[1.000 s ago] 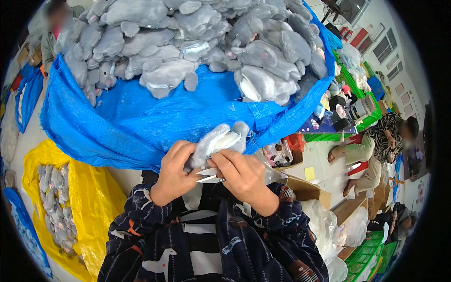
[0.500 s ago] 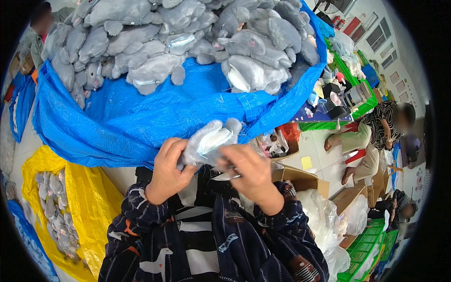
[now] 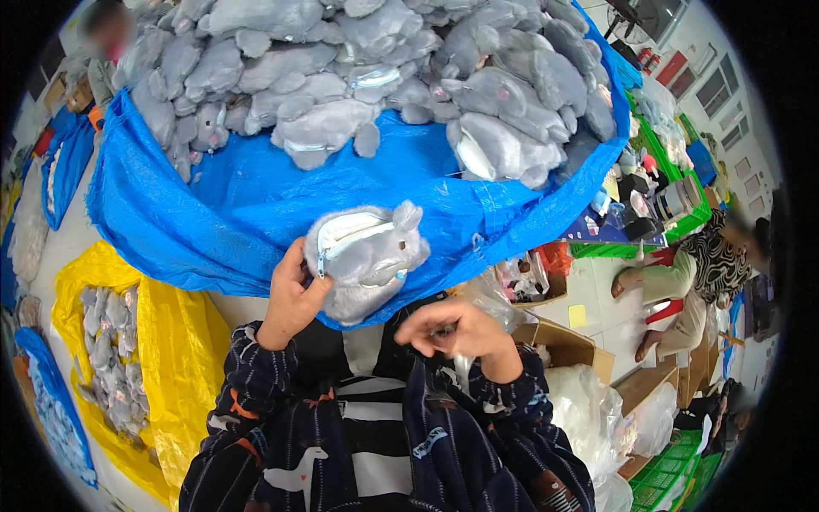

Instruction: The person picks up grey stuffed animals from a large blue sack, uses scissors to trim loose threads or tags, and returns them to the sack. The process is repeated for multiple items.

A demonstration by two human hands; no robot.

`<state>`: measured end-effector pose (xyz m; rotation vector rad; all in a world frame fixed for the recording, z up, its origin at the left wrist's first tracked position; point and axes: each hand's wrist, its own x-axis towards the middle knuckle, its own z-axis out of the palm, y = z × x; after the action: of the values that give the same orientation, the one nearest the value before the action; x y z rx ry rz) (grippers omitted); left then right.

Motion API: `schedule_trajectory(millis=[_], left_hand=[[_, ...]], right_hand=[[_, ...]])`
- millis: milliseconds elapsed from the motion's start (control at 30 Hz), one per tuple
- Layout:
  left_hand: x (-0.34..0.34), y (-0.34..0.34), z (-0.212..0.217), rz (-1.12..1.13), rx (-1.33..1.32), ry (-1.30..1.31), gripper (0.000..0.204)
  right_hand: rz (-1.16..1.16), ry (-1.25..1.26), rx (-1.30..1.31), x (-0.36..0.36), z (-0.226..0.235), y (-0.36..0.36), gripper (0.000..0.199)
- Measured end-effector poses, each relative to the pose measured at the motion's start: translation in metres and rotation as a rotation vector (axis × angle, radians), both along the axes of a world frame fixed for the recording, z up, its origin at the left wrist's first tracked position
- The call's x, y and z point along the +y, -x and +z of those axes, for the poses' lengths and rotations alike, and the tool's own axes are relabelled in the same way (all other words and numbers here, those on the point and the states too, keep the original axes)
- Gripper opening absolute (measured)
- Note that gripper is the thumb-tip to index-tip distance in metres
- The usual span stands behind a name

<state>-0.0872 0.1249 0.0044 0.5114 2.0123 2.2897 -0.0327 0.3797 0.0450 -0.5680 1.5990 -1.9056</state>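
My left hand pinches the left edge of a grey plush zip pouch, with its thumb near the zipper end. The pouch has small round ears, a dark eye and a white zipper along its upper side. To the right and a little lower, apart from the pouch, my right hand is curled with its index finger bent to the left. A small dark part of a pair of scissors shows under its fingers; the blades are hidden.
Ahead lies a blue tarp sack heaped with grey plush pieces. A yellow sack with more of them stands at left. Cardboard boxes, plastic bags and green crates fill the right, where a person sits.
The pouch has turned in my left hand, now showing its eye and zipper. My right hand has drawn away from it, down and right, and the scissor blades have gone from sight.
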Motion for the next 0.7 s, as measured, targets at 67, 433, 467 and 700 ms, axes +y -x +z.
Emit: schedule_trajectory(millis=[67, 433, 467, 700], left_hand=[[-0.001, 0.000, 0.000, 0.005, -0.017, -0.029, 0.042], [-0.003, 0.003, -0.008, -0.029, 0.034, 0.017, 0.044], [-0.003, 0.003, -0.007, -0.017, 0.031, 0.010, 0.044], [-0.004, 0.004, -0.008, -0.060, 0.010, -0.039, 0.045]], right_hand=[[-0.445, -0.418, 0.435, -0.010, -0.001, 0.001, 0.021], [-0.856, -0.188, 0.701, -0.045, 0.016, 0.042, 0.011], [-0.778, 0.034, 0.370, -0.042, 0.016, 0.035, 0.010], [-0.794, -0.556, 0.846, -0.022, 0.023, 0.022, 0.025]])
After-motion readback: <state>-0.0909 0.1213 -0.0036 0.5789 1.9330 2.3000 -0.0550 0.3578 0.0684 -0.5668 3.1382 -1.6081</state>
